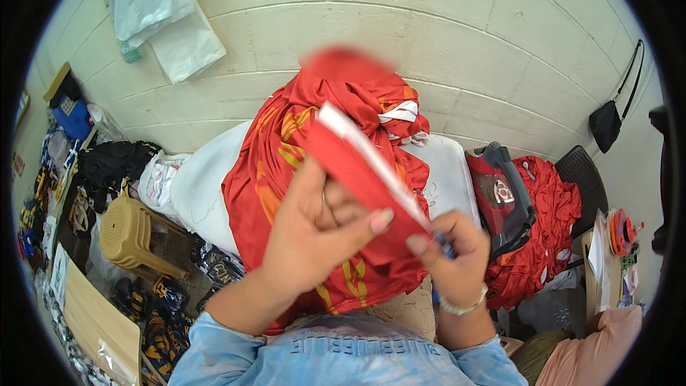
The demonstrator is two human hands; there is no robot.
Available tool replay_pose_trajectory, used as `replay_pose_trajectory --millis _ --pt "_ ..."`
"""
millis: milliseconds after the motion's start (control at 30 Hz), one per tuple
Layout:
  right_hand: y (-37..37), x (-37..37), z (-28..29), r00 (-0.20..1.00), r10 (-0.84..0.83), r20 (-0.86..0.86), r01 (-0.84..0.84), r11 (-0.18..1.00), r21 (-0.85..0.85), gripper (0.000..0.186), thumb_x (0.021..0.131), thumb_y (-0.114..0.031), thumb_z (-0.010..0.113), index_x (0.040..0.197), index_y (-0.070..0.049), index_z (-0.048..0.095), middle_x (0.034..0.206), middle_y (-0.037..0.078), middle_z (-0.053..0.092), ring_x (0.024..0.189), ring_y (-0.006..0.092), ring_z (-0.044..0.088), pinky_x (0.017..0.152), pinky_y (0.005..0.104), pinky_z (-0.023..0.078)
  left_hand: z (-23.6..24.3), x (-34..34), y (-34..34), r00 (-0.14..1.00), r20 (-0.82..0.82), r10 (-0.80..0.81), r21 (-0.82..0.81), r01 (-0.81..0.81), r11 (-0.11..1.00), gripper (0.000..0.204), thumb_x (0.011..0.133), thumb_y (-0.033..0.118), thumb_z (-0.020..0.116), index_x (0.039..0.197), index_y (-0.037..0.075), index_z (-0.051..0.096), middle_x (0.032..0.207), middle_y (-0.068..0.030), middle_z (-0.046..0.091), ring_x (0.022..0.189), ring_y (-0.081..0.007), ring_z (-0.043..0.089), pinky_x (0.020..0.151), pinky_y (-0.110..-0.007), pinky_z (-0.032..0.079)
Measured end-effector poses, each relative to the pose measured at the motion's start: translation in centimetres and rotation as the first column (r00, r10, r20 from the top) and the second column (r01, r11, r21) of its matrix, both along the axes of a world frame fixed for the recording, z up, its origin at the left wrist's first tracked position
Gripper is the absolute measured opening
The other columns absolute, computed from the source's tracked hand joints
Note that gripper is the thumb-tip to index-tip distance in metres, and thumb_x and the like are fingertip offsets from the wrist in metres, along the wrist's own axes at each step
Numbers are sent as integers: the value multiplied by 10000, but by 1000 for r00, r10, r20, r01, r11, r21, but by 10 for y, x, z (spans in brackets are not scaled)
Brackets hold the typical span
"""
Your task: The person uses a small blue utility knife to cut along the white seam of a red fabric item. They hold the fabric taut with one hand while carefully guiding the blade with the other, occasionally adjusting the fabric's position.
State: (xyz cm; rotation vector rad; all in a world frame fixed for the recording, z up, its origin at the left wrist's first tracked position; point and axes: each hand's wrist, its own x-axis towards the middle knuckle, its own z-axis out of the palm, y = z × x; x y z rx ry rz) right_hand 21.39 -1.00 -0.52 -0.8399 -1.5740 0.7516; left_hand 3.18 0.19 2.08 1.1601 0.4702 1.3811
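Pinching red collar (357, 164) with left hand (314, 236), held up over shirt (286, 171) on our lap | right hand (450, 257) is gripping small blue tool by the white edge | risk: we are judging fabric could slip, tool nicking thumb.

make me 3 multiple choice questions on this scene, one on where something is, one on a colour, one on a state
1. Where does the black bag hang?
A. on the wall at the right
B. on the tan stool
C. on the person's arm

2. What colour is the garment being handled?
A. blue with white
B. red with yellow markings
C. plain green

3. How is the left hand placed?
A. flat on the floor
B. empty and apart from the cloth
C. pinching a red fold with a white edge

Answers: 1 A, its strap runs up the block wall. 2 B, red cloth with yellow print. 3 C, thumb and fingers close on the fold, the right hand beside it.
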Motion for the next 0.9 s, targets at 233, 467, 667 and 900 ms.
replay_pose_trajectory --millis 233,467,667,900 --pt "121 13 163 981 148 -127 -111 959 260 210 799 -203 685 911 -35 629 792 -14 604 707 59 538 621 200 411 133 -40 141 968 181 172 420 -234 877 263 806 4 627 1026 41 487 1015 -75 578 979 -207 579 937 -385 459" --pt "139 7 303 897 -381 223 241 846 475 235 807 -262 686 817 -48 589 661 -13 517 584 97 411 558 253 346 280 -76 218 900 407 154 188 -248 950 277 804 -56 602 1054 -28 486 1042 -145 561 940 -276 584 792 -324 552" --pt "125 22 237 953 -252 168 172 908 383 338 765 -357 710 832 -43 605 637 -10 505 539 80 387 496 224 315 189 -74 158 949 293 116 482 -252 839 254 809 -10 622 1026 27 495 999 -89 578 960 -222 582 884 -371 493" --pt "43 -5 -1 996 85 -26 -89 948 -307 185 794 -163 709 798 -76 546 734 -67 462 692 43 414 638 201 361 -21 -49 40 905 289 312 -116 -290 950 361 845 9 588 1157 104 432 1052 -37 563 978 -156 577 828 -324 513"
